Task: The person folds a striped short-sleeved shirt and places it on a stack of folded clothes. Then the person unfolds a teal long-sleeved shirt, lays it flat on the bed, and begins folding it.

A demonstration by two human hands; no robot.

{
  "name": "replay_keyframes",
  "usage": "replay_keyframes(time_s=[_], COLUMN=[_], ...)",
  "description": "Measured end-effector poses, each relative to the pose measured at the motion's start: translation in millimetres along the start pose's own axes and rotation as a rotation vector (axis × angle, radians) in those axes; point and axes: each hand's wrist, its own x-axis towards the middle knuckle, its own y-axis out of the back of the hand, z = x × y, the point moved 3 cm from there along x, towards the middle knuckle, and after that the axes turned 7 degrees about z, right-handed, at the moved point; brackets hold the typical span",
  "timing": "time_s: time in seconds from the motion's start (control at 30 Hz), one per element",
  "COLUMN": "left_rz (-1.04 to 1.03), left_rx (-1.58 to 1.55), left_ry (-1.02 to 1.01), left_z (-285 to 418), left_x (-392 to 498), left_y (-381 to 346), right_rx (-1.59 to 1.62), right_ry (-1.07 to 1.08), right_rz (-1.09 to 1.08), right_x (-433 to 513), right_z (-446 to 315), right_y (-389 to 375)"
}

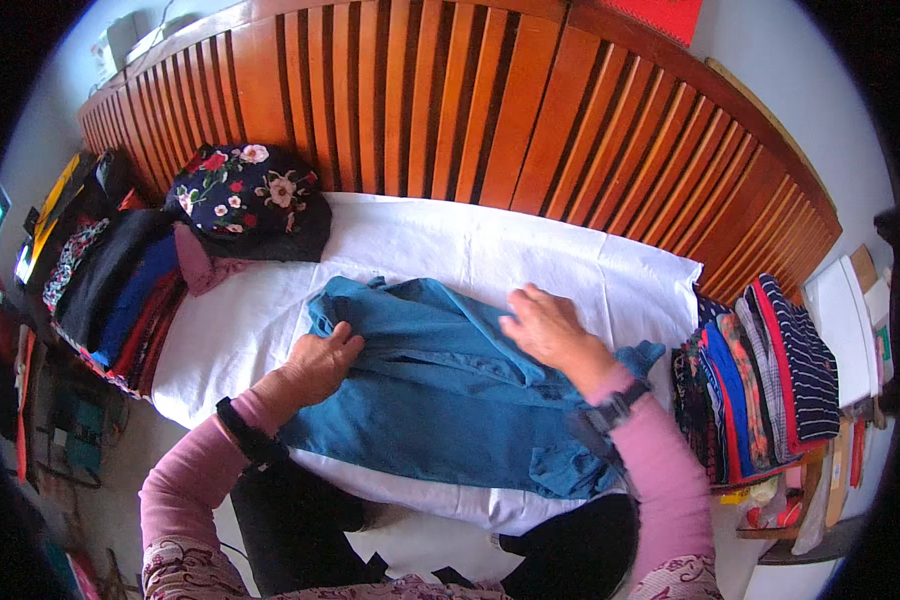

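A teal long-sleeved garment (435, 427) lies spread and partly folded on a white sheet before me, with creases across its middle. My left hand (322, 365) touches the cloth near its left end; whether the fingers pinch it I cannot tell. Slightly blurred, my right hand (551, 330) is over the upper right part of the garment, fingers bent and apart, with no cloth visible in them. A bunched cuff or sleeve end (570, 469) lies at the lower right of the garment. Both wrists wear dark bands.
Folded clothes (131, 292) are stacked at the left, beside a floral dark bundle (247, 191). Another row of folded clothes (757, 382) stands at the right edge of the white sheet (450, 232). A slatted wooden backrest (435, 97) rises behind.
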Motion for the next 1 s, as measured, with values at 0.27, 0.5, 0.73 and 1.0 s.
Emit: replay_keyframes(time_s=[0.27,0.5,0.73,1.0], left_rz=[0.000,-0.107,-0.149,-0.157], left_rx=[0.030,0.015,-0.032,0.000], left_ry=[0.038,0.050,0.080,0.253], left_z=[7,6,-23,-48], left_x=[-1,2,40,95], left_y=[8,5,19,40], right_rx=[-0.141,0.081,0.453,0.137], right_ry=[-0.033,-0.603,-0.844,-0.399], right_rz=[-0.072,0.454,0.575,0.209], right_x=[81,81,39,-15], right_z=[-29,95,210,174], right_y=[-89,-39,19,42])
